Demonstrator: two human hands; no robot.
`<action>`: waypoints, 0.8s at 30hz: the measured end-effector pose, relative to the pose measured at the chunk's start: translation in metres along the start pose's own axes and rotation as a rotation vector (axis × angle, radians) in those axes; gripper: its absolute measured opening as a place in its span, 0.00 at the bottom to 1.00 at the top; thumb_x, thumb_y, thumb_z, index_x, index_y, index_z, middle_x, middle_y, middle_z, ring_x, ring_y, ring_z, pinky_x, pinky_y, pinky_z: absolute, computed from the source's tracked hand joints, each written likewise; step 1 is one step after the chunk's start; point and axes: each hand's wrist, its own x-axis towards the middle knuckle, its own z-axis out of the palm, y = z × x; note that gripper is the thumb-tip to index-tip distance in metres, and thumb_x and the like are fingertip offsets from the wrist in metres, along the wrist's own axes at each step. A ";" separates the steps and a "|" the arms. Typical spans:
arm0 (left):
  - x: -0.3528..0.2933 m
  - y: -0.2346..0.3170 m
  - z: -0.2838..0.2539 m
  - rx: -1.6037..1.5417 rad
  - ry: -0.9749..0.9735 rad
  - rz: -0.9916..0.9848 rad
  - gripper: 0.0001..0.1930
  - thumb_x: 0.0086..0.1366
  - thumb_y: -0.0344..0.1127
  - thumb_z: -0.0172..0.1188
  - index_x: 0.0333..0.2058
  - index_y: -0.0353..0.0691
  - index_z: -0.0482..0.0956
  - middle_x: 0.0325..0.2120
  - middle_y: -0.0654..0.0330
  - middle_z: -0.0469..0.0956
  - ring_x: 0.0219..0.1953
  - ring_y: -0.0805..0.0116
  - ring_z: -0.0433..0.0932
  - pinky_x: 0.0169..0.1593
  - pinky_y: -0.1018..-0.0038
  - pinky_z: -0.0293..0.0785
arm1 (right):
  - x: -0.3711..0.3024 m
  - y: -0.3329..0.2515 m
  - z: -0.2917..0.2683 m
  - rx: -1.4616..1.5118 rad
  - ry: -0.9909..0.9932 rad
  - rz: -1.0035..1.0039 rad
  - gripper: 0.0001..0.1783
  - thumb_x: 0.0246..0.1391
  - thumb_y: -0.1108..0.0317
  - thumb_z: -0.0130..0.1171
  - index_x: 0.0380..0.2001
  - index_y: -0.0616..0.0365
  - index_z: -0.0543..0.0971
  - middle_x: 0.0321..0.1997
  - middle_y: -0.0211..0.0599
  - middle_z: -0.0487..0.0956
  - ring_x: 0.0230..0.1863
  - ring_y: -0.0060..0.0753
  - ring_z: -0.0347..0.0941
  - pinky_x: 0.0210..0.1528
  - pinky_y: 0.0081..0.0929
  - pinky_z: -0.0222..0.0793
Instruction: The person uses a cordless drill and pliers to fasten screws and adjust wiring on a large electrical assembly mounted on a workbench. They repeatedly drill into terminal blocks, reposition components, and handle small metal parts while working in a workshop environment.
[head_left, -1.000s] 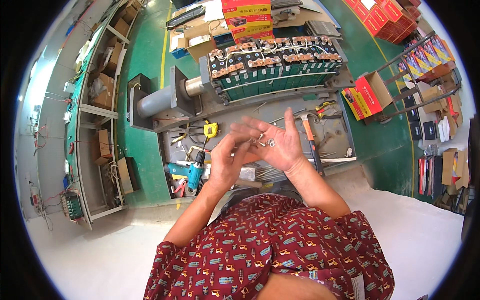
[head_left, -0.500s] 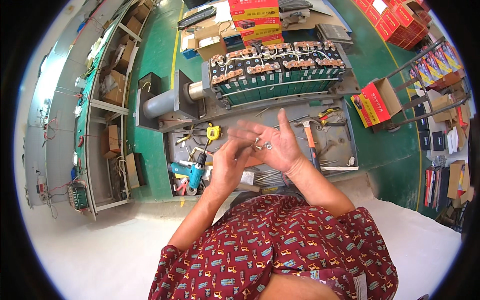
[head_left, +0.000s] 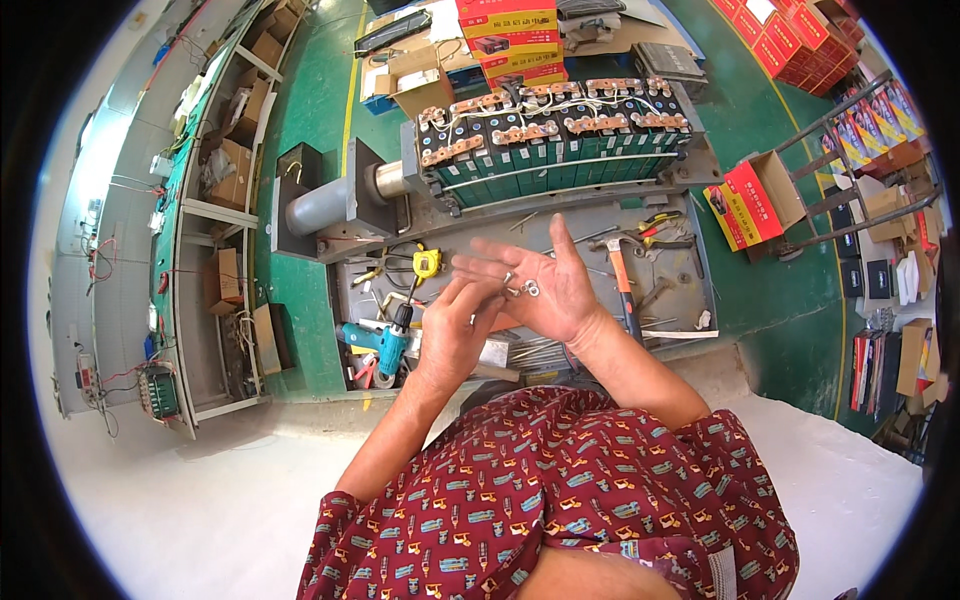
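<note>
Compared with half a second ago, a small metal screw (head_left: 472, 320) now shows at the curled left hand (head_left: 462, 325), its fingertips bunched over the right palm; what they pinch I cannot tell. The right hand (head_left: 548, 295) stays spread palm up, bearing shiny ring-shaped washers (head_left: 531, 288). The rimmed gray metal desk (head_left: 590, 221) holds a teal cordless drill (head_left: 391, 347), yellow tape measure (head_left: 427, 263) and orange-handled hammer (head_left: 622, 275).

Metal bits (head_left: 531, 288): mid-frame on right hand (head_left: 562, 300), too small to identify
Right fingers (head_left: 490, 264): slightly blurred, some hidden behind left hand (head_left: 455, 330)
Rods (head_left: 548, 352): lower center, partly hidden by right forearm (head_left: 640, 375)
Red-yellow boxes (head_left: 508, 45): cut by top edge
</note>
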 end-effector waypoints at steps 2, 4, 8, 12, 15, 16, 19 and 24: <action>0.002 0.001 -0.001 -0.059 -0.035 -0.073 0.11 0.64 0.21 0.67 0.45 0.35 0.83 0.37 0.55 0.83 0.37 0.65 0.85 0.41 0.71 0.81 | 0.001 0.000 0.002 -0.019 0.020 -0.009 0.63 0.58 0.15 0.37 0.73 0.66 0.60 0.76 0.64 0.61 0.73 0.59 0.65 0.73 0.62 0.58; 0.005 0.003 -0.003 -0.085 -0.025 -0.088 0.12 0.64 0.21 0.67 0.46 0.35 0.83 0.37 0.55 0.83 0.37 0.65 0.85 0.41 0.71 0.81 | 0.003 0.000 0.002 -0.026 0.023 -0.020 0.63 0.59 0.16 0.38 0.73 0.66 0.61 0.76 0.64 0.62 0.72 0.58 0.66 0.73 0.61 0.58; 0.011 -0.001 -0.003 -0.076 -0.024 -0.056 0.12 0.64 0.21 0.67 0.46 0.35 0.82 0.37 0.55 0.83 0.36 0.66 0.85 0.40 0.72 0.81 | 0.005 -0.003 0.003 -0.001 0.028 -0.018 0.63 0.59 0.16 0.37 0.72 0.66 0.61 0.75 0.64 0.63 0.71 0.57 0.68 0.73 0.58 0.59; 0.016 -0.005 -0.004 -0.095 -0.029 -0.037 0.12 0.64 0.21 0.66 0.46 0.34 0.82 0.37 0.55 0.83 0.36 0.66 0.85 0.40 0.72 0.81 | 0.009 -0.008 -0.005 -0.045 -0.013 0.017 0.60 0.54 0.14 0.44 0.71 0.57 0.65 0.74 0.49 0.67 0.70 0.55 0.66 0.66 0.72 0.59; 0.018 -0.010 -0.003 -0.117 -0.005 -0.022 0.11 0.65 0.20 0.65 0.46 0.35 0.82 0.37 0.55 0.83 0.36 0.66 0.85 0.40 0.72 0.81 | 0.011 -0.010 -0.008 -0.030 -0.013 0.020 0.60 0.54 0.14 0.45 0.70 0.56 0.65 0.75 0.49 0.66 0.70 0.56 0.66 0.63 0.78 0.58; 0.019 -0.010 -0.003 -0.107 0.008 -0.011 0.11 0.65 0.20 0.65 0.45 0.35 0.83 0.36 0.55 0.83 0.35 0.67 0.85 0.40 0.72 0.81 | 0.012 -0.010 -0.008 -0.023 -0.005 0.015 0.60 0.54 0.14 0.45 0.70 0.56 0.65 0.75 0.49 0.66 0.71 0.56 0.66 0.63 0.78 0.57; 0.022 -0.010 -0.006 -0.088 0.008 0.013 0.10 0.65 0.21 0.65 0.45 0.34 0.83 0.36 0.55 0.84 0.35 0.67 0.85 0.40 0.73 0.81 | 0.014 -0.012 -0.007 -0.014 0.009 0.010 0.60 0.54 0.14 0.45 0.70 0.57 0.66 0.75 0.49 0.65 0.70 0.56 0.66 0.64 0.79 0.56; 0.026 -0.007 -0.015 -0.167 -0.061 -0.144 0.09 0.65 0.21 0.66 0.44 0.33 0.84 0.35 0.56 0.85 0.37 0.69 0.86 0.41 0.74 0.80 | 0.021 -0.010 -0.010 0.001 0.000 0.023 0.59 0.55 0.15 0.45 0.69 0.57 0.67 0.75 0.49 0.66 0.70 0.55 0.66 0.66 0.78 0.55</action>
